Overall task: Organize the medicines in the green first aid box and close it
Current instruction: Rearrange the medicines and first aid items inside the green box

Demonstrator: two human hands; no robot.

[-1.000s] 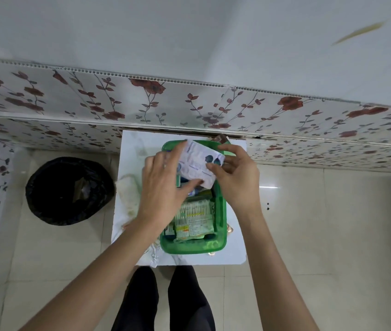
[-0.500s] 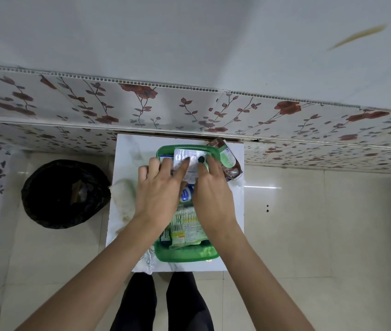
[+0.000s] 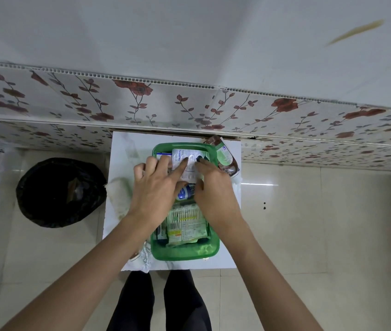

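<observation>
The green first aid box (image 3: 185, 253) stands open on a small white table (image 3: 122, 158). Inside its far end lies a white tablet strip (image 3: 187, 156). My left hand (image 3: 156, 189) presses fingertips down on that strip, and my right hand (image 3: 213, 189) rests fingers on its right side. A blue-and-white tube (image 3: 185, 193) shows between my hands. A pack of cotton buds and printed sachets (image 3: 186, 223) fills the near half of the box. No lid is in view.
A brown and green packet (image 3: 225, 156) lies on the table beside the box's far right corner. White cloth (image 3: 118, 199) sits at the table's left edge. A black-lined waste bin (image 3: 58, 192) stands on the floor to the left. A floral wall runs behind the table.
The tablet strip, held up above the box by both hands a second ago, now lies flat in the far end, with both hands lowered onto it.
</observation>
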